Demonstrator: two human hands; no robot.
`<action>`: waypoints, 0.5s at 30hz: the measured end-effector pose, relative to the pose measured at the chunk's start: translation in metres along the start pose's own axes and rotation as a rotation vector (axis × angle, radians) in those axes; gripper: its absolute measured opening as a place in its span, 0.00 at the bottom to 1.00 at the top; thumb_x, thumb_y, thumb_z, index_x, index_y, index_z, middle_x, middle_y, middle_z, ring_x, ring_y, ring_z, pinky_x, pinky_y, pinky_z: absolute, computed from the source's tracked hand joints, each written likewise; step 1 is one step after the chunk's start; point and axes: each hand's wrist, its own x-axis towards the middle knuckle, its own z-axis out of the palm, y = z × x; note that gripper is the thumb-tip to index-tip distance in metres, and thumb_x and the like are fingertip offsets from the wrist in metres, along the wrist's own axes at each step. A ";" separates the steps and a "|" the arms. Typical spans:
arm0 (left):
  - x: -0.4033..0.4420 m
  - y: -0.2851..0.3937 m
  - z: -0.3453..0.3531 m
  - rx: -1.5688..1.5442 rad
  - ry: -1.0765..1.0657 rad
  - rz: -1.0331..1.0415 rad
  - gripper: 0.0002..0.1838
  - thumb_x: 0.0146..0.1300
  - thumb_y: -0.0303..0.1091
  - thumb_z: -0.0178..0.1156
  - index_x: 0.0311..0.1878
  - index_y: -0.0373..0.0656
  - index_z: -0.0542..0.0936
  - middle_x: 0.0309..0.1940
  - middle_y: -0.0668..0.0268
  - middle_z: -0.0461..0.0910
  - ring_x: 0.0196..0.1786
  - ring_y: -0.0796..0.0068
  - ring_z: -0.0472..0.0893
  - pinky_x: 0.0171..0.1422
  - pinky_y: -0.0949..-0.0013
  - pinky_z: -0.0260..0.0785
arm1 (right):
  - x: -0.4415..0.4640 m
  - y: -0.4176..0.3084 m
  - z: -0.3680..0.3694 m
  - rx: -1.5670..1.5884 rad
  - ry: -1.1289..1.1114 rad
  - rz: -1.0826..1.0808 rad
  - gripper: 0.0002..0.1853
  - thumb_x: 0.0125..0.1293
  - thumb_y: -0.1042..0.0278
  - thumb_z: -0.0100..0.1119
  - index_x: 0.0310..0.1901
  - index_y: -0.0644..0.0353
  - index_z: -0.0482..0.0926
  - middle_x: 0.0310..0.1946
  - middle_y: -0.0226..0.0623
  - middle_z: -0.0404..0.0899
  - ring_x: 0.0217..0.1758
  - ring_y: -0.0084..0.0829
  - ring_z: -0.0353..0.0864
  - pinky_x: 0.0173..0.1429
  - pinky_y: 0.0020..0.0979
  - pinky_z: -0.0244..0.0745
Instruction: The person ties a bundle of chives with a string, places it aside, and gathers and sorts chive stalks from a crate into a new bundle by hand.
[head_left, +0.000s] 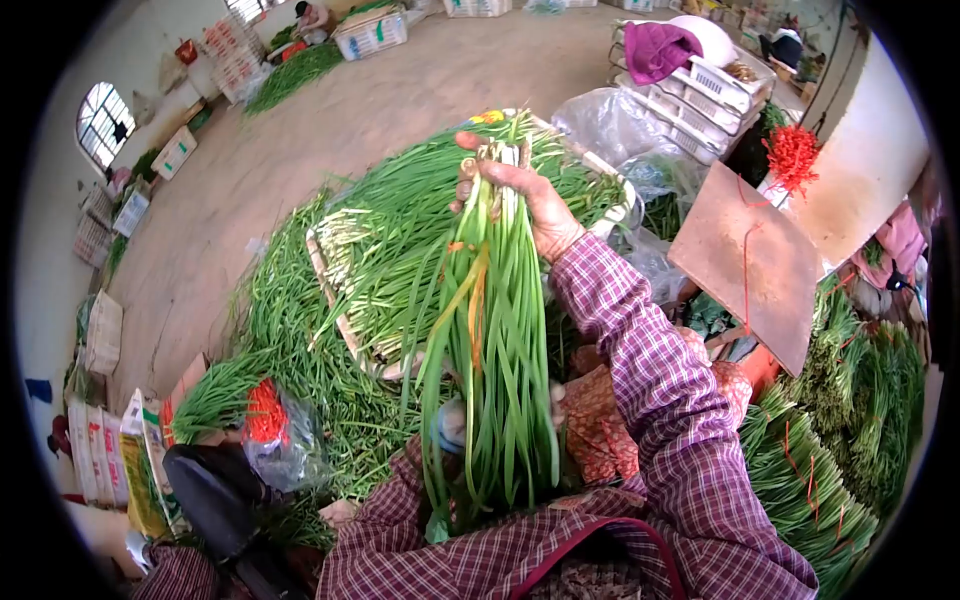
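My right hand (530, 195) is closed round the pale stem ends of a bunch of garlic chives (490, 300), held up in front of me. The long green leaves hang down towards my lap, with a few yellowed leaves among them. My left sleeve (405, 490) reaches in behind the hanging leaves, which cover most of my left hand, so its fingers cannot be made out. Beneath the bunch, more garlic chives (390, 270) lie in a pale-rimmed basket (345, 330), white ends to the left. Loose leaves (290, 260) are heaped around it.
Red ties (267, 412) lie by a plastic bag (285, 445) at the left; another red bundle (790, 158) hangs on the right. A brown board (745, 260) leans near my right arm. Tied bunches (800, 480) are stacked at right. White crates (690, 100) stand behind.
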 end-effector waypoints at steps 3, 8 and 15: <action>-0.017 0.019 0.000 0.287 0.304 0.001 0.36 0.48 0.44 0.72 0.58 0.36 0.70 0.39 0.56 0.76 0.39 0.61 0.79 0.50 0.57 0.73 | -0.001 0.006 0.007 -0.210 0.085 0.047 0.34 0.68 0.59 0.58 0.71 0.59 0.57 0.54 0.42 0.72 0.51 0.34 0.79 0.55 0.38 0.81; -0.024 0.039 0.003 0.532 0.558 0.155 0.22 0.54 0.38 0.65 0.50 0.36 0.77 0.32 0.62 0.78 0.36 0.69 0.80 0.45 0.64 0.75 | -0.048 0.020 0.009 -0.437 0.202 0.354 0.58 0.60 0.28 0.51 0.74 0.58 0.30 0.74 0.63 0.31 0.77 0.55 0.43 0.73 0.60 0.50; -0.038 0.028 -0.009 0.904 0.949 0.313 0.15 0.60 0.33 0.61 0.49 0.37 0.77 0.34 0.64 0.79 0.37 0.72 0.80 0.43 0.68 0.77 | -0.069 0.083 0.028 -0.738 0.458 -0.015 0.54 0.55 0.54 0.71 0.71 0.68 0.43 0.64 0.52 0.63 0.68 0.42 0.64 0.73 0.39 0.58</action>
